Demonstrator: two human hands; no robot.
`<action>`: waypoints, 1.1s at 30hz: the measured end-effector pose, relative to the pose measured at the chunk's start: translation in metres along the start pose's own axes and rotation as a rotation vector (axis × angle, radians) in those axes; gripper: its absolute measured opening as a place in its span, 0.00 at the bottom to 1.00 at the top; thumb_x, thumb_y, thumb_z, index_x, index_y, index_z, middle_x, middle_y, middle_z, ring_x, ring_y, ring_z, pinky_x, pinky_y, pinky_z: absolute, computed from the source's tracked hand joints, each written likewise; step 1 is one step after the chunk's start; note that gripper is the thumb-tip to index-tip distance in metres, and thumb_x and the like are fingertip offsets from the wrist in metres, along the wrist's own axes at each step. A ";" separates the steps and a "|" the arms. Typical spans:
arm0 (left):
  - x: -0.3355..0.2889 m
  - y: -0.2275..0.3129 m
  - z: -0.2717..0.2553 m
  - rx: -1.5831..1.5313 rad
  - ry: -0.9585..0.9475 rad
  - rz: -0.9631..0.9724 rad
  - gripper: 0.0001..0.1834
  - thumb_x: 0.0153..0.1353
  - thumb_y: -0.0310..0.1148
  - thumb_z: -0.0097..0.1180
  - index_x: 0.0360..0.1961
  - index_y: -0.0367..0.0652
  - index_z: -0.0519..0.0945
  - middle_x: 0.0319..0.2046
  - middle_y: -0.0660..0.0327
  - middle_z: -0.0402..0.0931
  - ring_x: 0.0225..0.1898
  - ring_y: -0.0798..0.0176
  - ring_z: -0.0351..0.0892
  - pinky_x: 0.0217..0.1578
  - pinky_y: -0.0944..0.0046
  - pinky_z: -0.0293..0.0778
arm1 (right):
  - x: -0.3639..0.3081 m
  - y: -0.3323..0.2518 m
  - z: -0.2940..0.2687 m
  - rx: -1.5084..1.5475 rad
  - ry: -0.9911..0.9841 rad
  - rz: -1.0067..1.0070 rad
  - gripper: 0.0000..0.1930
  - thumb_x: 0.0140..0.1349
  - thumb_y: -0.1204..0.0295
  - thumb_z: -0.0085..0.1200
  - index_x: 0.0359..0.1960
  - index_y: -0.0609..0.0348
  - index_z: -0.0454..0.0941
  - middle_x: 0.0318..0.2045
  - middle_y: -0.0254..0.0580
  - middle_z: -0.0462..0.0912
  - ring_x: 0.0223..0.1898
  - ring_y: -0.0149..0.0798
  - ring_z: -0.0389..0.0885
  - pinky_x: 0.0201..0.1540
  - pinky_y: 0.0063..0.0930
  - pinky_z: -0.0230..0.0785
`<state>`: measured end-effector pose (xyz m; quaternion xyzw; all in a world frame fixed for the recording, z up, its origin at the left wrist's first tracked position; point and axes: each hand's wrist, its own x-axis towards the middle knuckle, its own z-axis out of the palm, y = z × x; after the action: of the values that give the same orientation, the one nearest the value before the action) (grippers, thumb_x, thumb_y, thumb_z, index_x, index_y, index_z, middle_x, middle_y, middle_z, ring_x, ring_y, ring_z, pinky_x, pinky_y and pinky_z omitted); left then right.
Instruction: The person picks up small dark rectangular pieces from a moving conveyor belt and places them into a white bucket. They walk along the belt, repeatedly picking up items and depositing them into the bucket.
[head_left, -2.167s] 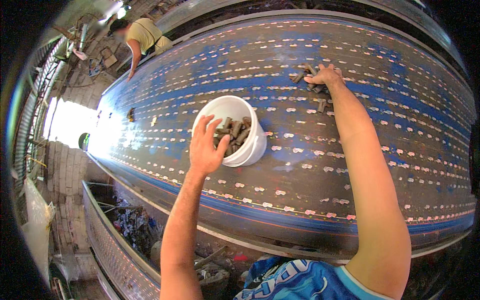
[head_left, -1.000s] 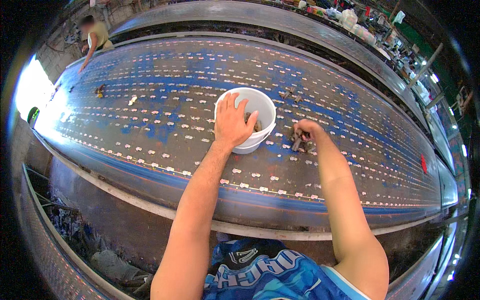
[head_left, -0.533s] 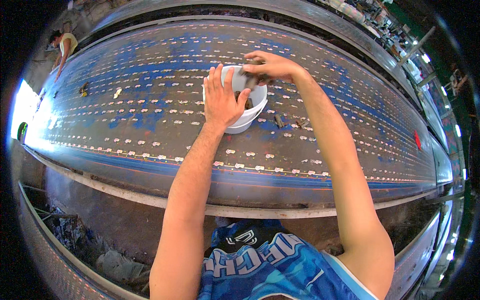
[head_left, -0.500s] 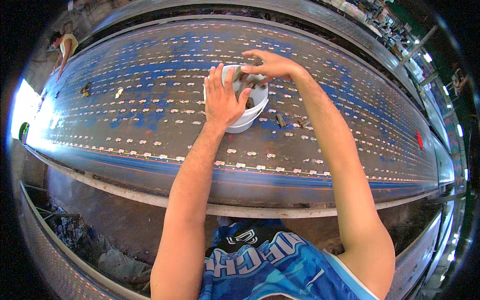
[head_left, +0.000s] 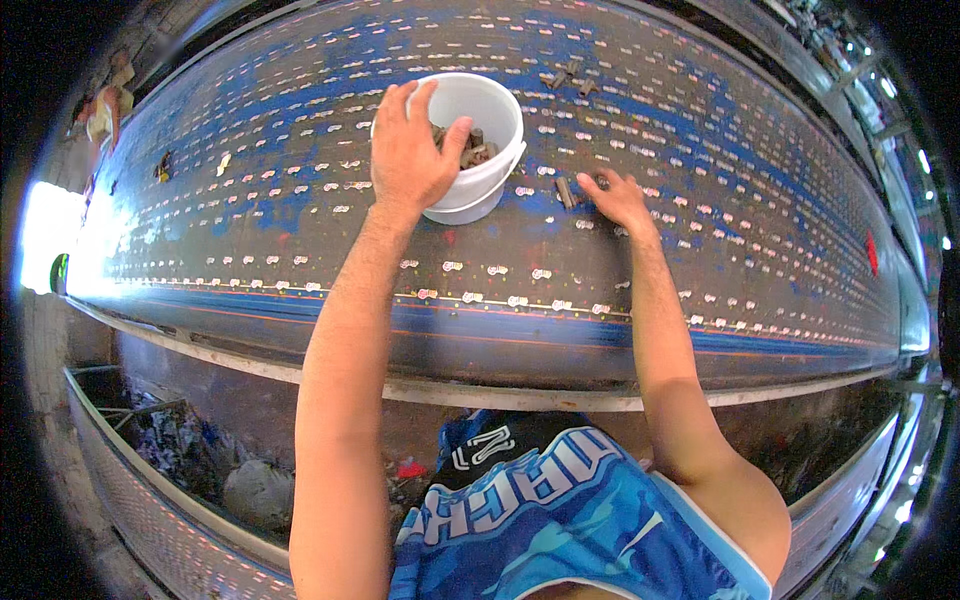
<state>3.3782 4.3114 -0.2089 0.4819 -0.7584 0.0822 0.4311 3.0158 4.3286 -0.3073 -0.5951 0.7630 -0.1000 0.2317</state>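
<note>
A white bucket [head_left: 487, 190] with a handle stands on a long dark, blue-smeared table [head_left: 300, 190]. Several short brown-grey pieces [head_left: 482, 155] lie inside it. My left hand [head_left: 412, 155] rests over the bucket's left rim, fingers stretched and thumb apart above the opening. To the right of the bucket, my right hand [head_left: 618, 200] is down at the table, its bent fingers closed around a small dark piece that they partly hide. A stubby brown-grey piece [head_left: 567, 193] lies just left of those fingers. Farther back lie more such pieces [head_left: 562, 75].
Rows of small pale printed shapes cover the table. A yellow-and-dark scrap [head_left: 163, 167] and a pale scrap [head_left: 224, 163] lie at left; a red thing [head_left: 872, 257] is at the far right. Another person [head_left: 104, 115] is beyond the left end. The table's near rail [head_left: 520, 397] crosses before me.
My right hand has come out of the bucket and down to the table on its right. My left hand stays at the bucket, now farther over its left side. The whole view has shifted.
</note>
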 end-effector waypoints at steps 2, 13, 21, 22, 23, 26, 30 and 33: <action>-0.001 0.002 -0.009 -0.004 -0.023 -0.014 0.34 0.71 0.52 0.61 0.70 0.40 0.72 0.67 0.41 0.70 0.73 0.33 0.64 0.73 0.38 0.61 | -0.011 -0.034 0.019 -0.003 0.032 -0.129 0.40 0.62 0.35 0.64 0.69 0.44 0.79 0.71 0.60 0.71 0.72 0.65 0.68 0.72 0.60 0.66; -0.001 0.014 -0.002 -0.020 -0.045 0.045 0.27 0.69 0.42 0.62 0.63 0.38 0.77 0.64 0.43 0.72 0.68 0.35 0.69 0.68 0.38 0.65 | -0.037 -0.069 0.041 -0.304 -0.198 -0.765 0.31 0.59 0.63 0.75 0.65 0.44 0.79 0.65 0.54 0.72 0.66 0.63 0.71 0.65 0.59 0.75; 0.006 0.012 -0.007 0.033 -0.196 -0.075 0.22 0.69 0.43 0.61 0.59 0.42 0.81 0.66 0.47 0.70 0.70 0.38 0.68 0.69 0.40 0.66 | 0.104 -0.027 -0.005 0.054 -0.277 -0.894 0.23 0.50 0.68 0.78 0.50 0.44 0.85 0.51 0.48 0.82 0.57 0.55 0.78 0.58 0.48 0.76; 0.007 0.014 -0.008 0.042 -0.216 -0.083 0.22 0.69 0.43 0.61 0.58 0.42 0.81 0.66 0.47 0.70 0.70 0.38 0.68 0.69 0.40 0.66 | 0.135 -0.023 -0.016 0.040 -0.145 -0.880 0.22 0.51 0.69 0.76 0.49 0.46 0.85 0.52 0.49 0.82 0.55 0.55 0.79 0.58 0.48 0.76; 0.006 0.014 -0.007 0.050 -0.237 -0.091 0.22 0.69 0.43 0.62 0.58 0.42 0.82 0.66 0.47 0.70 0.70 0.38 0.68 0.69 0.40 0.66 | 0.167 -0.022 -0.027 0.028 -0.012 -0.861 0.20 0.53 0.69 0.75 0.48 0.47 0.86 0.53 0.51 0.82 0.54 0.56 0.80 0.59 0.47 0.76; 0.008 0.016 -0.002 0.055 -0.245 -0.075 0.22 0.69 0.43 0.62 0.58 0.42 0.82 0.66 0.47 0.71 0.70 0.39 0.69 0.69 0.40 0.67 | 0.260 -0.021 -0.050 0.012 0.146 -0.629 0.22 0.55 0.66 0.72 0.54 0.47 0.86 0.58 0.56 0.80 0.59 0.58 0.80 0.64 0.45 0.75; 0.006 0.016 -0.005 0.116 -0.258 -0.066 0.22 0.69 0.43 0.61 0.58 0.42 0.82 0.65 0.48 0.71 0.69 0.39 0.69 0.68 0.41 0.67 | 0.322 -0.060 -0.057 -0.332 0.100 -0.549 0.34 0.60 0.49 0.71 0.68 0.39 0.79 0.68 0.58 0.74 0.71 0.60 0.72 0.72 0.54 0.68; 0.008 0.017 -0.005 0.096 -0.258 -0.090 0.22 0.69 0.43 0.61 0.58 0.42 0.82 0.65 0.48 0.72 0.70 0.38 0.69 0.69 0.41 0.67 | 0.322 -0.085 -0.060 -0.294 0.183 -0.222 0.48 0.57 0.30 0.65 0.77 0.37 0.70 0.75 0.58 0.67 0.78 0.59 0.62 0.75 0.66 0.58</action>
<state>3.3658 4.3179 -0.1954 0.5421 -0.7802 0.0362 0.3100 3.0011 3.9907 -0.2938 -0.6914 0.7170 -0.0659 0.0595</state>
